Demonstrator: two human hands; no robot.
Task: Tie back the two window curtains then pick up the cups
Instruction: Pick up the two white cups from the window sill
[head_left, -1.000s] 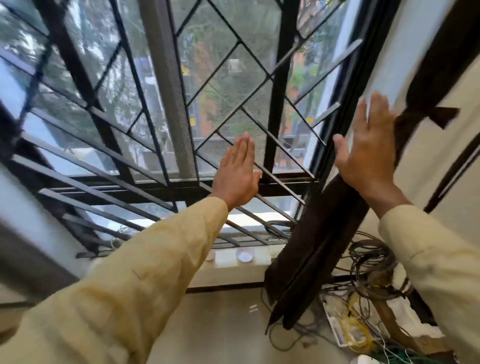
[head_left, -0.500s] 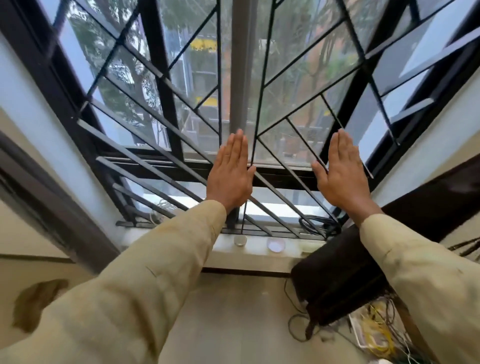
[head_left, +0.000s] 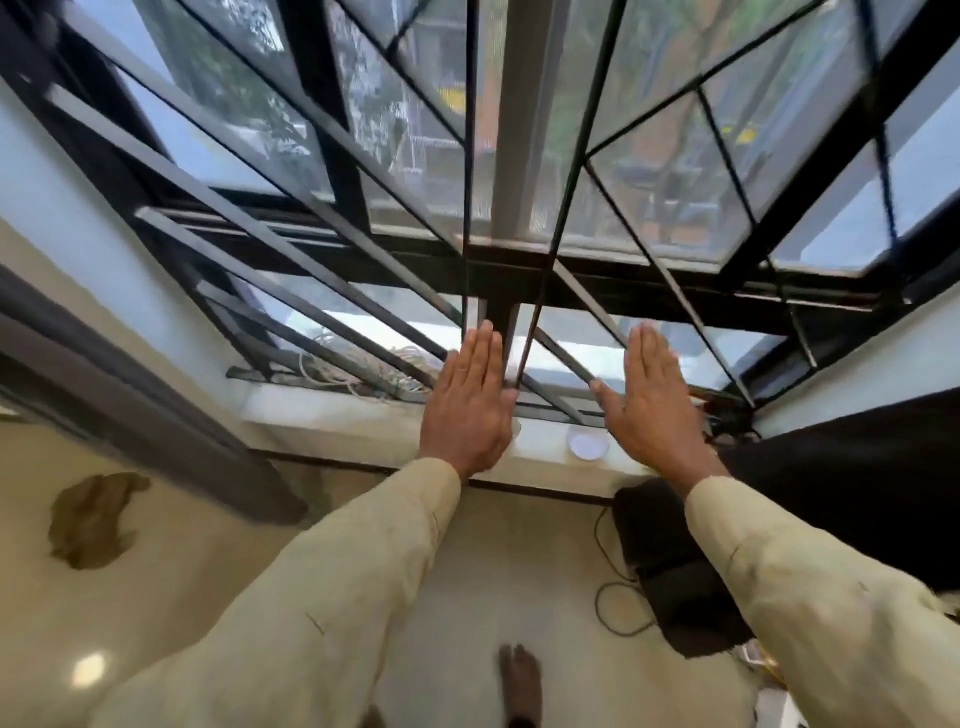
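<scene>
— Our hands have dropped towards the sill (head_left: 332, 413) since a moment ago: left hand (head_left: 464, 410) and right hand (head_left: 649, 410) are flat, fingers straight, holding nothing.

— The grey curtain (head_left: 130, 400) and dark curtain (head_left: 857, 483) hang aside, so we judge the cups remain. One cup (head_left: 587, 443) sits on the sill between our hands.

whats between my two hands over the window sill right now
In the head view, a small white cup sits on the sill between the left hand and the right hand, nearer the right one; dark grille bars cross behind it.
</scene>
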